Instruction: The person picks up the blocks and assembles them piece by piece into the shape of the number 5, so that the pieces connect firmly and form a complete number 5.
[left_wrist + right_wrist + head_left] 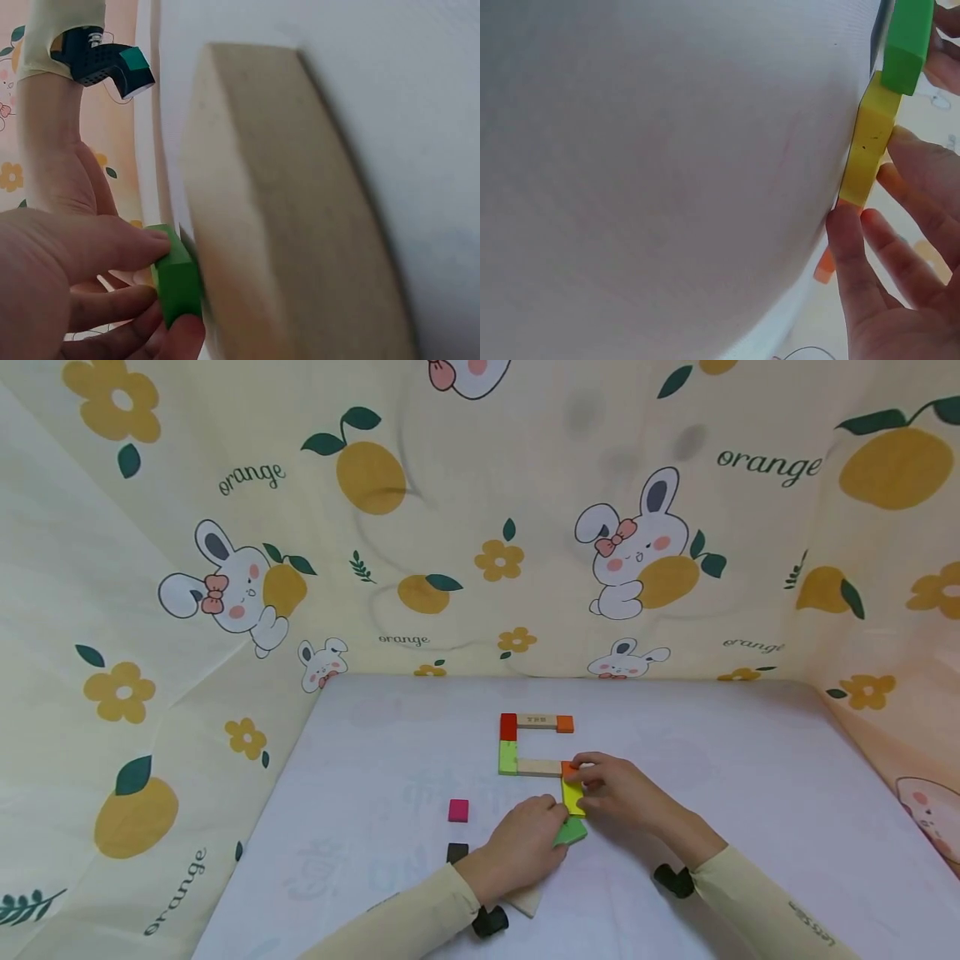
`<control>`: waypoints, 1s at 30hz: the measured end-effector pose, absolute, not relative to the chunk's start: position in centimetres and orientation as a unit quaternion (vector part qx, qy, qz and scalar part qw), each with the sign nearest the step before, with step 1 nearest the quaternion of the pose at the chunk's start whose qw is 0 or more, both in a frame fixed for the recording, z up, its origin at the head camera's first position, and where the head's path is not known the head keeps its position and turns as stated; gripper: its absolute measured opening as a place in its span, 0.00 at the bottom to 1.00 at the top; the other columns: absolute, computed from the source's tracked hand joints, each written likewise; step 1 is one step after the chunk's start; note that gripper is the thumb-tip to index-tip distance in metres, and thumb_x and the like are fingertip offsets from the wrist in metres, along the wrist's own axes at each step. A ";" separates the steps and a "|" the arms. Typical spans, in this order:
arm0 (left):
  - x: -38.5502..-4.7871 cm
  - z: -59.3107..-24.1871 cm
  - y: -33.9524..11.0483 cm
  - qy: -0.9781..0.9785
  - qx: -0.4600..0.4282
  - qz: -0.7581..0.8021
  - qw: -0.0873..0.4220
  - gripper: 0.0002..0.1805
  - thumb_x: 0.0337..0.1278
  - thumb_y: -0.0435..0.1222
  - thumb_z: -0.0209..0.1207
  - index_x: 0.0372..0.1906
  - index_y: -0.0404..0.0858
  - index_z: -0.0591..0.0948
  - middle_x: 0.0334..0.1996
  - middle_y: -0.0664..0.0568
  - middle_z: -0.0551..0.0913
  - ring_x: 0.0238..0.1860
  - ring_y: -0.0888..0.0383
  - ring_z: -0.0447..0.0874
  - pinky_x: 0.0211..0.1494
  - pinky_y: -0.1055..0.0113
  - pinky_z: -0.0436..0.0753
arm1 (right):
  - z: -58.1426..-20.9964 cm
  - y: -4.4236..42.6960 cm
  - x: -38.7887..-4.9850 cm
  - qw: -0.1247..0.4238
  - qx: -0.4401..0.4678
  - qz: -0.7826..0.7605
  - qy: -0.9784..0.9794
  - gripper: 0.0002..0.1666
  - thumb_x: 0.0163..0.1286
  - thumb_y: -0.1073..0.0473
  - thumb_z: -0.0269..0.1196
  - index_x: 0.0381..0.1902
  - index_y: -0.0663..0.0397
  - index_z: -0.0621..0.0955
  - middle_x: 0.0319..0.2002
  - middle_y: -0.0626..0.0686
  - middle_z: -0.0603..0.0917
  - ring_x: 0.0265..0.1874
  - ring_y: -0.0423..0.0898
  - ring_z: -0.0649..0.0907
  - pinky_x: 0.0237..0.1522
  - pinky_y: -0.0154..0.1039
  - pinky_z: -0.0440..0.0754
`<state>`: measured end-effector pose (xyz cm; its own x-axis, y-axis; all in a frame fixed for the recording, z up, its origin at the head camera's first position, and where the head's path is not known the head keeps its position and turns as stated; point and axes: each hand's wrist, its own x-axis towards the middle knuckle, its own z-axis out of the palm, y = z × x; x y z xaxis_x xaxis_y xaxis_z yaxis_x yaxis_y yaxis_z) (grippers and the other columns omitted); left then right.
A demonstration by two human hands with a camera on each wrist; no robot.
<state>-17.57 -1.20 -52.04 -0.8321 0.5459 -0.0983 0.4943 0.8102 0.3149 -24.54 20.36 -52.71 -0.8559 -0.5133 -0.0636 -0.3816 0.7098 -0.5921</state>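
My left hand (525,839) pinches a green block (180,274) between thumb and fingers. In the head view that block's far end meets the near end of a yellow block (572,795). From the right side my right hand (622,789) holds the yellow block, its thumb (915,154) against the block's side and a fingertip (845,225) at the small orange block (567,769) beyond. A plain wooden block (538,768) links that corner to a light green block (507,758). Beyond stand a red block (508,727), another wooden block (536,722) and an orange one (565,724).
A magenta block (458,811) and a dark block (457,852) lie left of my left hand. Partly under that wrist sits a plain wooden block (285,187). Black wrist cameras (673,881) hang below both sleeves. A patterned cloth (465,527) walls the white table (360,827).
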 end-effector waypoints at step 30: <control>-17.8 -52.6 -1.2 0.949 0.280 0.124 0.080 0.24 0.69 0.46 0.73 0.64 0.42 0.84 0.51 0.56 0.84 0.44 0.64 0.78 0.52 0.72 0.82 | -52.6 20.4 -24.0 0.073 -0.267 -0.281 0.919 0.19 0.66 0.67 0.78 0.54 0.50 0.93 0.61 0.52 0.85 0.60 0.57 0.84 0.60 0.55 0.85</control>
